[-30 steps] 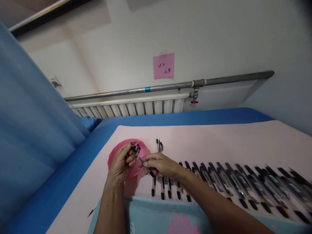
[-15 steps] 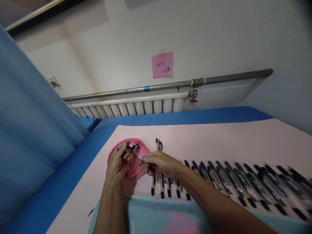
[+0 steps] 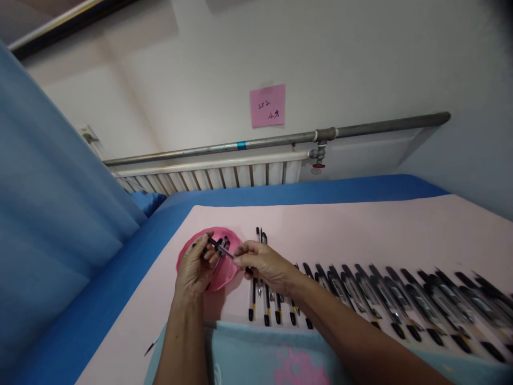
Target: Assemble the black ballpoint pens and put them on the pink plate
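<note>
A black pen with a clear barrel (image 3: 225, 251) slants between my hands above the pink bowl (image 3: 182, 251). My left hand (image 3: 194, 270) pinches its upper left end, and a small dark tip sticks out behind the thumb; what that belongs to I cannot make out. The fingers of my right hand (image 3: 264, 263) are closed round the pen's lower right end. Inside the bowl lie several dark pen parts (image 3: 223, 246). Several pens (image 3: 267, 310) lie side by side below and beyond my right hand, partly covered by it.
A long row of pens and caps (image 3: 401, 299) runs rightward over the pink sheet (image 3: 344, 230). One thin dark piece (image 3: 150, 348) lies at the front left. A light blue cloth (image 3: 244, 347) borders the near edge. A blue curtain (image 3: 60, 224) hangs left; a radiator (image 3: 240, 176) stands behind.
My right hand has shifted slightly up, and its fingers have changed their hold on the pen's lower end. My left hand stays almost where it was.
</note>
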Tool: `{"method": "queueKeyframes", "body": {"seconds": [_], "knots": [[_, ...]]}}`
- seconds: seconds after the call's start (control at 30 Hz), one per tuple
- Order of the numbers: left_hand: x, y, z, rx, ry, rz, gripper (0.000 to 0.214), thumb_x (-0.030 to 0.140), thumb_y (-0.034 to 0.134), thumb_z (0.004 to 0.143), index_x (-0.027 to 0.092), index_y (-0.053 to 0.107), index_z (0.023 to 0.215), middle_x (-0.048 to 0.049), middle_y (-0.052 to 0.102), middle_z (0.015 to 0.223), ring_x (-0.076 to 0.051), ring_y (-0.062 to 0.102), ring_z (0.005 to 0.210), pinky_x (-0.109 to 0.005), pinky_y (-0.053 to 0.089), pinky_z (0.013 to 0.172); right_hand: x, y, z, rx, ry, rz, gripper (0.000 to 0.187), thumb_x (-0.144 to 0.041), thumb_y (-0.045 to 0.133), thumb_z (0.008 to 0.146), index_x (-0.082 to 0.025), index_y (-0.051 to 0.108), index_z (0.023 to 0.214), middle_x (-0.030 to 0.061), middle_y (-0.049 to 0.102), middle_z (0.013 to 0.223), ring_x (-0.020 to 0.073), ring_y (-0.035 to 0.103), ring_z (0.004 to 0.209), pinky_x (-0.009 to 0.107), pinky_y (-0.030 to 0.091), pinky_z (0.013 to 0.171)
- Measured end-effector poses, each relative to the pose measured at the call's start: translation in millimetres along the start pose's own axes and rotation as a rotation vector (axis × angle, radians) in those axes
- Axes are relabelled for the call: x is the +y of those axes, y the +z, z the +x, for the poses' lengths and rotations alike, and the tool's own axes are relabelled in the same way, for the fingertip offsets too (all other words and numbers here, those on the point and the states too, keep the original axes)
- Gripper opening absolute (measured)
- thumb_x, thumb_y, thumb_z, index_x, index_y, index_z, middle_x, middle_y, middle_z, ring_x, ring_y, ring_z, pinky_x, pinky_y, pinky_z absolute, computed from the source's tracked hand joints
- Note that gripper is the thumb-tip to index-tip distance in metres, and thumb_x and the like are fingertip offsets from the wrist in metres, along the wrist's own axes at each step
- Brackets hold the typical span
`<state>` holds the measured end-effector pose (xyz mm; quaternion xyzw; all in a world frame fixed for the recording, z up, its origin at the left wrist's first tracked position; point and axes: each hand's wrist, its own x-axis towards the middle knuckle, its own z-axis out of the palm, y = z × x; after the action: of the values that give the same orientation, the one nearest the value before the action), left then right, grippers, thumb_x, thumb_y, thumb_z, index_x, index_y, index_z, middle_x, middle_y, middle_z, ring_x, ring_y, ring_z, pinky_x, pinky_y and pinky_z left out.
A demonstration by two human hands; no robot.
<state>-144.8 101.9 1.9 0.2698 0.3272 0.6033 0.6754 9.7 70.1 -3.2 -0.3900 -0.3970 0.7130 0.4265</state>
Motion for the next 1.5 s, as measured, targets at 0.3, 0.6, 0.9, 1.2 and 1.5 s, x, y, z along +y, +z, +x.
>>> {"method": "queueKeyframes", "body": {"seconds": [0.3, 0.6, 0.9, 1.2, 1.5], "knots": [[0, -0.5, 1, 0.015, -0.004, 0.017, 0.022, 0.017, 0.071, 0.063, 0.007, 0.065, 0.081, 0.0050, 0.042, 0.051, -0.001, 0.033, 0.041, -0.013, 0.026, 0.036, 0, 2, 0, -0.016, 0.053, 0.040, 0.009, -0.021, 0.059, 0.071, -0.015, 0.053, 0.072, -0.0040, 0.052, 0.054, 0.0057, 0.047, 0.044, 0.017, 0.033, 0.040], [-2, -0.8, 2, 0.068, 0.038, 0.043, 0.023, 0.018, 0.073, 0.059, 0.008, 0.065, 0.079, 0.0057, 0.044, 0.048, -0.001, 0.034, 0.039, -0.013, 0.026, 0.036, -1, 5, -1, 0.053, -0.027, -0.267, 0.011, -0.023, 0.050, 0.074, -0.016, 0.053, 0.066, -0.0052, 0.047, 0.049, 0.0050, 0.039, 0.039, 0.017, 0.026, 0.037], [15, -22.0, 10, 0.304, 0.144, -0.135, 0.004, 0.012, 0.059, 0.068, 0.011, 0.056, 0.066, 0.0027, 0.051, 0.054, -0.003, 0.044, 0.042, -0.013, 0.032, 0.038, 0, -11, 1, 0.248, -0.345, -0.657, 0.008, -0.024, 0.055, 0.071, -0.017, 0.059, 0.071, -0.0013, 0.058, 0.066, 0.0110, 0.050, 0.063, 0.022, 0.038, 0.058], [-3, 3.8, -1, 0.104, -0.046, 0.091, 0.020, 0.017, 0.071, 0.061, 0.009, 0.062, 0.077, 0.0002, 0.054, 0.058, -0.004, 0.045, 0.043, -0.012, 0.028, 0.032, -1, -8, 0, 0.167, -0.265, -0.543, 0.012, -0.024, 0.050, 0.074, -0.016, 0.055, 0.067, -0.0049, 0.048, 0.052, 0.0084, 0.044, 0.048, 0.020, 0.035, 0.049], [27, -27.2, 5, 0.427, 0.320, -0.070, 0.006, 0.008, 0.063, 0.066, 0.011, 0.057, 0.066, 0.0042, 0.051, 0.053, -0.002, 0.044, 0.043, -0.010, 0.030, 0.036, -7, -41, 5, 0.313, -0.519, -1.162, 0.012, -0.020, 0.055, 0.073, -0.019, 0.067, 0.075, 0.0035, 0.056, 0.076, 0.0154, 0.050, 0.077, 0.025, 0.035, 0.070]]}}
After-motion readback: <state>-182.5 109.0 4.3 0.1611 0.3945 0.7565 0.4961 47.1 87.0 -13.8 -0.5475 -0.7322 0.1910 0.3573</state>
